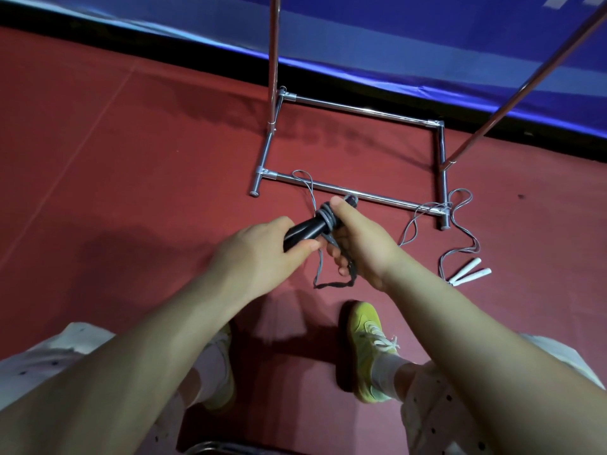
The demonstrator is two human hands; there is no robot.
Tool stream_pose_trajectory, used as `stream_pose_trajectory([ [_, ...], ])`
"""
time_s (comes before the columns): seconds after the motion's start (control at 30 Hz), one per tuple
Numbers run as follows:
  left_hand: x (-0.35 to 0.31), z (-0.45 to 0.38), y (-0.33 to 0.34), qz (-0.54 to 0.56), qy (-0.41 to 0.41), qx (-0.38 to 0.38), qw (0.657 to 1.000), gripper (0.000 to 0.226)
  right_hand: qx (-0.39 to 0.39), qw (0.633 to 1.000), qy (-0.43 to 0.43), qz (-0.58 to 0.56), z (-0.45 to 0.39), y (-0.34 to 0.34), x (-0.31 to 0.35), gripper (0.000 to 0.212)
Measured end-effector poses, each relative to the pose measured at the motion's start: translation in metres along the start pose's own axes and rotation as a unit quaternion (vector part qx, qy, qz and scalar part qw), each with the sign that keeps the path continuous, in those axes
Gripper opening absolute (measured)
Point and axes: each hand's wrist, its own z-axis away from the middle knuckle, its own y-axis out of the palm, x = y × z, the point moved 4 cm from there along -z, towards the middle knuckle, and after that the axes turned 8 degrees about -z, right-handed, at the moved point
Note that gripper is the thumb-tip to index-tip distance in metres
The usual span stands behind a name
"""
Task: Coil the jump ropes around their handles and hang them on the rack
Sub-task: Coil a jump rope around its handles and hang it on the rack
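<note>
Your left hand (pixel 259 249) grips the lower end of the black handles (pixel 307 232), fingers curled round them and thumb laid along the underside. Your right hand (pixel 359 239) holds the upper end, its thumb stretched up over the grey rope coils (pixel 328 215) wound round the handles, its other fingers curled below and pinching a loose strand. From that hand a dark cord loop (pixel 335 284) hangs down toward the floor, and a thin grey tail of rope (pixel 307 183) runs up and over the rack's near base bar.

The rack (pixel 348 192) stands just beyond the handles: a chrome rectangular base on the red floor (pixel 131 159), with two upright poles rising out of the top of the view. All of this you hold above the floor, just in front of the rack's near bar.

To the right of the rack's near right foot lies a second jump rope (pixel 460 224), its grey cord snaking over that corner of the base and ending in two white handles (pixel 469 272) lying side by side on the floor, well apart from your hands.

Beneath the handles, your yellow shoe (pixel 368 343) rests on the floor, and behind the rack runs a blue barrier (pixel 394 44).
</note>
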Motion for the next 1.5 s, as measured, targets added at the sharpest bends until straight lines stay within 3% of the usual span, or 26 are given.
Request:
stream_pose_trajectory([
  [0.1,0.002,-0.004,0.002,0.094,-0.003,0.034,0.995,0.035,-0.014,1.0,-0.022,-0.008,0.0,-0.001,0.002,0.063],
  [0.17,0.002,-0.005,0.008,0.218,-0.015,0.108,0.97,0.04,-0.025,0.998,-0.048,-0.017,-0.001,-0.002,0.003,0.057],
  [0.2,-0.001,-0.002,0.009,0.317,-0.031,0.158,0.935,0.043,-0.029,0.997,-0.064,-0.019,0.0,-0.002,0.004,0.051],
  [0.27,-0.007,0.005,0.01,0.502,-0.09,0.271,0.816,0.055,-0.027,0.995,-0.091,-0.035,0.0,-0.003,0.007,0.048],
  [0.33,-0.014,0.011,0.007,0.605,-0.109,0.328,0.717,0.074,-0.013,0.991,-0.099,-0.085,-0.001,-0.003,0.011,0.047],
  [0.4,-0.019,0.015,0.007,0.642,-0.096,0.354,0.674,0.083,0.014,0.987,-0.111,-0.118,0.0,-0.005,0.017,0.046],
  [0.5,-0.024,0.018,0.008,0.649,-0.103,0.373,0.655,0.078,0.045,0.985,-0.154,-0.069,-0.001,-0.006,0.023,0.051],
  [0.67,-0.018,0.014,0.009,0.612,-0.115,0.358,0.695,0.063,0.06,0.99,-0.121,0.046,0.005,-0.01,0.024,0.07],
  [0.77,-0.019,0.013,0.01,0.578,-0.118,0.352,0.727,0.064,0.039,0.984,-0.117,0.125,0.013,-0.016,0.029,0.068],
  [1.0,-0.006,-0.001,0.013,0.385,-0.112,0.206,0.893,0.063,-0.053,0.97,-0.113,0.208,0.007,-0.016,0.017,0.065],
  [1.1,0.001,-0.005,0.01,0.279,-0.063,0.142,0.947,0.057,-0.045,0.977,-0.09,0.185,0.006,-0.01,0.008,0.069],
  [1.17,0.003,-0.005,0.008,0.195,-0.029,0.105,0.975,0.052,-0.038,0.993,-0.034,0.109,0.004,-0.007,0.0,0.076],
  [1.27,0.002,-0.002,0.009,0.118,-0.006,0.08,0.99,0.041,-0.014,0.999,0.031,0.006,0.002,-0.004,-0.005,0.077],
  [1.37,0.001,-0.001,0.011,0.092,-0.001,0.069,0.993,0.036,-0.001,0.999,0.038,-0.003,-0.001,-0.005,-0.007,0.069],
  [1.43,0.003,-0.004,0.013,0.116,-0.008,0.076,0.99,0.031,-0.007,1.0,0.007,-0.015,-0.002,-0.004,-0.003,0.062],
  [1.5,0.003,-0.006,0.016,0.21,-0.013,0.108,0.972,0.033,-0.028,0.999,-0.038,-0.022,-0.001,-0.004,0.002,0.053],
])
